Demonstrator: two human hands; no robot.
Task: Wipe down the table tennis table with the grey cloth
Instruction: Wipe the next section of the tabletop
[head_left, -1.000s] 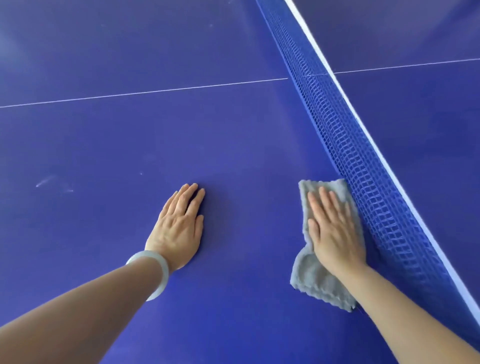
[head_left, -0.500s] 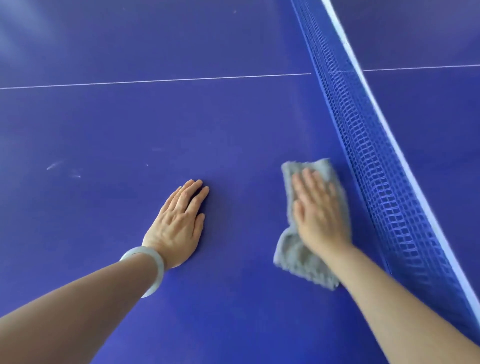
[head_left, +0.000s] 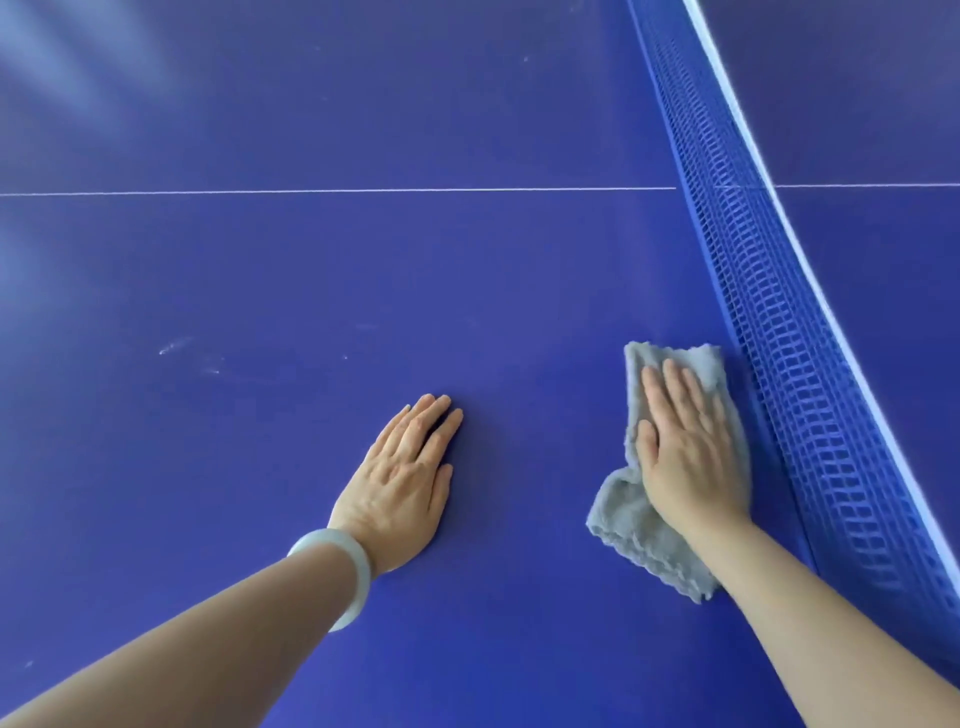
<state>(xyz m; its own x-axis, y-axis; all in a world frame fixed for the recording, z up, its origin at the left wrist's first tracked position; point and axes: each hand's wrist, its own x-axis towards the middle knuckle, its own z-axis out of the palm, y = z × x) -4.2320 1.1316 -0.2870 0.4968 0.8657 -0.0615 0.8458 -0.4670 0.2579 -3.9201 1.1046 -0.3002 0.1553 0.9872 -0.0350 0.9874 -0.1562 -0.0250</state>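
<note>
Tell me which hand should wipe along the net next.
Right: the right hand lies flat on the grey cloth beside the net; the left hand rests bare on the table.

table (head_left: 363, 270): deep blue, thin white line
cloth (head_left: 639, 525): plain grey
net (head_left: 789, 364): blue mesh, white top edge
bangle (head_left: 343, 564): pale whitish-green

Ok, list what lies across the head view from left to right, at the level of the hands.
Pale scuff marks → white bangle → left hand flat on the table tennis table → right hand pressing the grey cloth → blue net.
</note>
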